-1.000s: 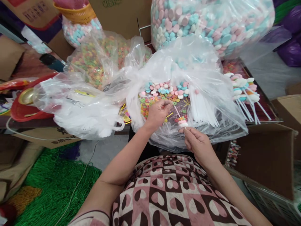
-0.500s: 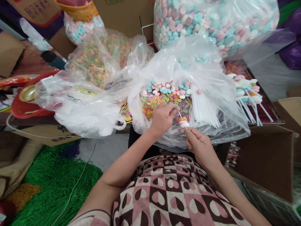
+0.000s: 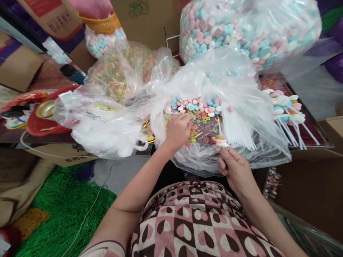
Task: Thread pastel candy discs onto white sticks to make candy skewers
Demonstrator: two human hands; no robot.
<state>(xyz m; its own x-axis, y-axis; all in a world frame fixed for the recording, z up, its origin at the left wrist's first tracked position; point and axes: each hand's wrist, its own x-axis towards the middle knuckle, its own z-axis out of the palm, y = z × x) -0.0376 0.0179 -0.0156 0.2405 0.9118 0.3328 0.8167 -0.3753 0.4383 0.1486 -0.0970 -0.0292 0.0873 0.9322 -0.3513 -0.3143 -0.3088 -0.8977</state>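
My right hand (image 3: 232,162) pinches the lower end of a candy stick. The stick's candies (image 3: 221,140), a white piece and coloured rings, sit just above my fingers, and its bare tip points up. My left hand (image 3: 180,131) is down on the loose fruit-coloured candy rings (image 3: 197,122), fingers bent and pressed together, their tips hidden. Behind the rings lie pink, blue and white marshmallows (image 3: 197,104). A fan of plain white sticks (image 3: 237,125) lies right of the rings, on clear plastic (image 3: 189,157).
Finished candy sticks (image 3: 288,107) are heaped at the table's right end. A large marshmallow bag (image 3: 249,32) and a bag of rings (image 3: 120,69) stand behind. Left are a white plastic bag (image 3: 107,137) and a red basket (image 3: 50,130). An open cardboard box (image 3: 308,185) sits lower right.
My left hand has moved from beside the stick's tip left and down onto the rings. My right hand still holds the candy stick. The whole view has shifted slightly.
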